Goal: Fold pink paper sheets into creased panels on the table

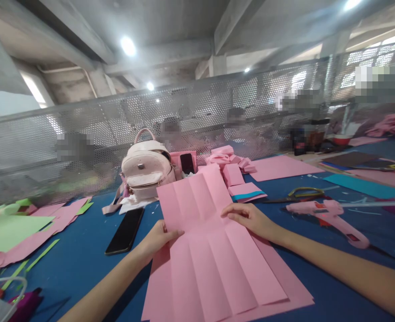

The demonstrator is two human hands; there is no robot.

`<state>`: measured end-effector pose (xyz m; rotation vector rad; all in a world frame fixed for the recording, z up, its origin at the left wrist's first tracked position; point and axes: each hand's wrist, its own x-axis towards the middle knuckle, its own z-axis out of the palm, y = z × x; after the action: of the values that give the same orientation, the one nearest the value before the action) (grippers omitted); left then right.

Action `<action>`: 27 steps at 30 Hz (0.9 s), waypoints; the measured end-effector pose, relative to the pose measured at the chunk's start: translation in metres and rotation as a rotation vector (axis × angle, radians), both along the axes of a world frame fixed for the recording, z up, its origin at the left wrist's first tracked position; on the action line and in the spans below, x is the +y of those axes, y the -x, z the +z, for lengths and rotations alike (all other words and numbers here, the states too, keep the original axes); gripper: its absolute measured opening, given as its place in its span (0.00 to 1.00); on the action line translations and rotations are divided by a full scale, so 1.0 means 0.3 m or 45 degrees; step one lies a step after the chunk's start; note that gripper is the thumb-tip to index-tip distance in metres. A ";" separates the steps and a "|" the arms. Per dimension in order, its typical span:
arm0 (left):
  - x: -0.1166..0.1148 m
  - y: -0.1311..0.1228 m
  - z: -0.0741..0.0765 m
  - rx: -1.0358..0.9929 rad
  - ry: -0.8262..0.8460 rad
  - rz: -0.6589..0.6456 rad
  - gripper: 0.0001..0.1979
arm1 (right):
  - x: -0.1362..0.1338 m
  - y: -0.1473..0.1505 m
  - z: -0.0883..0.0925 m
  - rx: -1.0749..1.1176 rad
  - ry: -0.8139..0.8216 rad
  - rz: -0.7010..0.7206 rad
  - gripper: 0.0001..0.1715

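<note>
The left hand [159, 241] pinches the creased paper [197, 255], thumb on top, seemingly to keep its folds spread; the right hand [251, 219], half curled, touches the other side, grip unclear. It overlies pink sheets [289, 297] toward the tabletop's [80, 237] near edge.

The creased pink paper sheet [202, 237] is over some flat pink paper sheets [284, 277] on the blue tabletop [80, 243]. A flat black phone [124, 231] lies to the left, with a pale pink rounded backpack [149, 170] behind it. A pink plastic glue gun [333, 210] lies to the right.
</note>
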<state>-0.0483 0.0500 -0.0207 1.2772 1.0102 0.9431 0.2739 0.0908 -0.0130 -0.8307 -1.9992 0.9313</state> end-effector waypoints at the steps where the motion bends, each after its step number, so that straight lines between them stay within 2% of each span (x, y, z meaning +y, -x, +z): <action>1: -0.004 0.000 0.003 -0.007 0.014 -0.003 0.24 | 0.002 -0.001 -0.002 0.005 -0.007 -0.012 0.17; 6: -0.036 -0.022 0.042 -0.104 0.072 0.018 0.24 | 0.005 -0.003 -0.014 0.032 -0.038 -0.083 0.22; 9: -0.053 -0.047 0.050 -0.198 0.143 0.074 0.25 | -0.022 0.009 -0.007 0.050 -0.007 -0.094 0.29; 13: -0.075 -0.085 0.035 -0.302 0.280 0.264 0.20 | -0.077 0.043 0.016 0.269 0.294 -0.016 0.44; 15: -0.090 -0.105 0.031 -0.328 0.341 0.322 0.19 | -0.098 0.058 0.022 0.375 0.423 -0.016 0.47; 18: -0.114 -0.130 0.037 -0.359 0.371 0.303 0.23 | -0.114 0.072 0.025 0.458 0.549 -0.041 0.42; 22: -0.128 -0.135 0.055 -0.388 0.326 0.236 0.28 | -0.102 0.065 0.022 0.559 0.798 0.071 0.32; 24: -0.123 -0.126 0.063 -0.390 0.289 0.211 0.30 | -0.082 0.053 0.016 0.552 0.827 0.097 0.27; 27: -0.106 -0.108 0.072 -0.378 0.223 0.192 0.33 | -0.046 0.034 0.002 0.490 0.754 0.102 0.24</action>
<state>-0.0159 0.0182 0.0009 0.8939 0.9400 1.0976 0.2637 0.0771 -0.0125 -0.8020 -1.4425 1.6362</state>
